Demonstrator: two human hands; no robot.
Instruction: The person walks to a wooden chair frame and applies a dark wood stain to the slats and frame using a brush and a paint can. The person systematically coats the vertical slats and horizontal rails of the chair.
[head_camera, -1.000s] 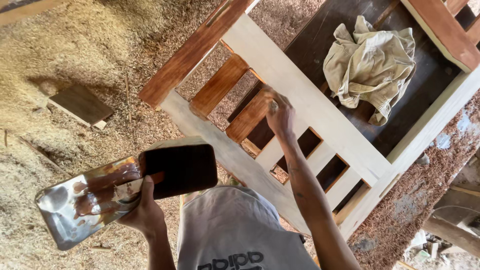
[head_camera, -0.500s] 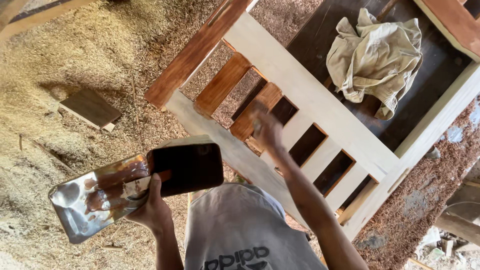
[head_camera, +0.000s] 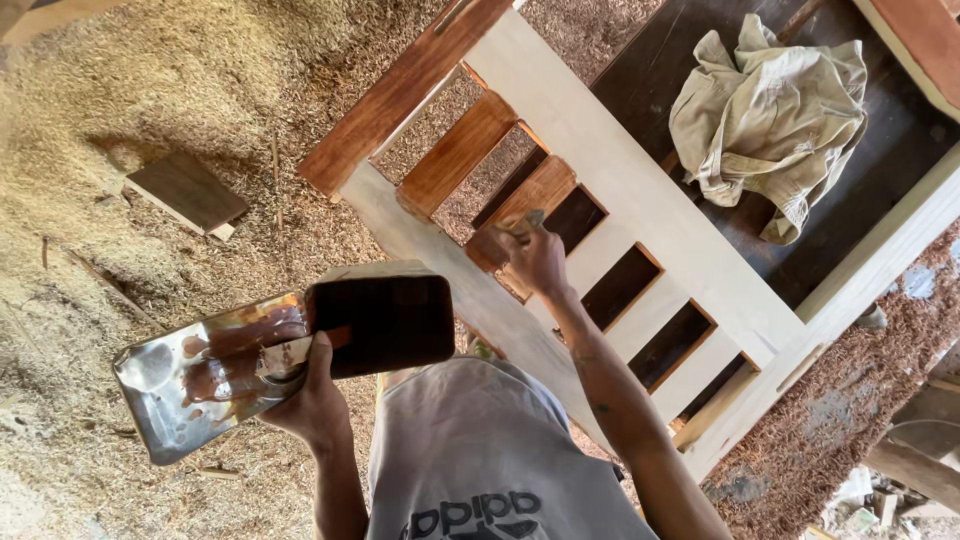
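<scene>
Metal tin (head_camera: 200, 375), brown stain inside, left hand (head_camera: 312, 400)

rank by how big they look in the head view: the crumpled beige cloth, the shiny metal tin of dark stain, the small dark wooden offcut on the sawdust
1. Shiny metal tin of dark stain, though it sits nearest the camera in the left hand, so its lead is unsure.
2. Crumpled beige cloth, close behind.
3. Small dark wooden offcut, clearly smallest.

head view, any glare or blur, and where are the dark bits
Head view: bright glare on the shiny metal tin in the left hand; the right hand on the stained slat is slightly soft; deep shadow fills the tin's opening and the dark board under the crumpled cloth; sawdust floor evenly daylit.
</scene>
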